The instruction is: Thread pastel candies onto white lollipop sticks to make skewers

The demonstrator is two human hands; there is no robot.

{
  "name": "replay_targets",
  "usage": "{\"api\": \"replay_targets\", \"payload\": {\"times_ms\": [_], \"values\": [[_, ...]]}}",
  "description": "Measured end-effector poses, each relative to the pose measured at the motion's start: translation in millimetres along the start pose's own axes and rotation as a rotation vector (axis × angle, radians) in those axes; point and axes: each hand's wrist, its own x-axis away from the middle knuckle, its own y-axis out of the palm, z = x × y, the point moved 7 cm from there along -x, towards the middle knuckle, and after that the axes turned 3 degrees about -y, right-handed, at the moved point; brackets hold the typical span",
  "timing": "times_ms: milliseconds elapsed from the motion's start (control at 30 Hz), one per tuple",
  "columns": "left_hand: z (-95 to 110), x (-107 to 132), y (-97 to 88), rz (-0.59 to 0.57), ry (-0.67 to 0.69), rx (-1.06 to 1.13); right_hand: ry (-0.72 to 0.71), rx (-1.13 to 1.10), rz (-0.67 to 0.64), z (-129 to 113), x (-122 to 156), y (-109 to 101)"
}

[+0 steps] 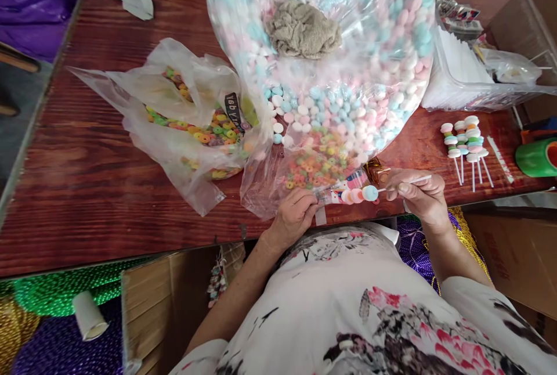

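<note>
Near the table's front edge, my right hand [418, 194] is closed on the white stick of a candy skewer. The skewer's round pastel candies [359, 194], pink, white and blue, point to the left. Opposite it, my left hand [295, 216] is closed, its fingertips pinching the end of a small clear printed wrapper [338, 194]. The candies overlap this wrapper; I cannot tell whether they are inside it. Just beyond my left hand lie colourful ring-shaped pieces [315, 161] in clear plastic. Behind them stands a large clear bag [383, 73] of pastel candies.
Finished-looking candy skewers [467, 141] lie at the right, beside a green tape roll [537, 157]. A clear plastic bin [517, 21] stands behind. To the left is a bag of coloured rings [174, 102]. A brown cloth [302, 29] rests on the large bag.
</note>
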Motion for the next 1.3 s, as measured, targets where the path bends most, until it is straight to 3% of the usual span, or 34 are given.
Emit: {"api": "replay_targets", "payload": {"times_ms": [167, 400, 667, 1067, 1167, 1300], "values": [[-2, 0, 1.0, 0.004, -0.019, 0.013, 0.018, -0.084, 0.241, 12, 0, -15], [-12, 3, -2.4, 0.058, -0.148, 0.088, 0.027, -0.205, 0.378, 6, 1, -35], [-17, 0, -1.0, 0.033, -0.165, 0.142, 0.237, -0.317, 0.269, 32, -18, -29], [-14, 4, 0.2, 0.025, -0.137, 0.076, 0.329, -0.210, 0.260, 45, -31, -24], [-12, 3, 1.5, 0.005, -0.115, 0.083, 0.299, -0.162, 0.247, 40, -28, -20], [-5, 1, 3.5, -0.027, -0.049, 0.063, 0.131, -0.050, 0.141, 20, -22, -3]]}}
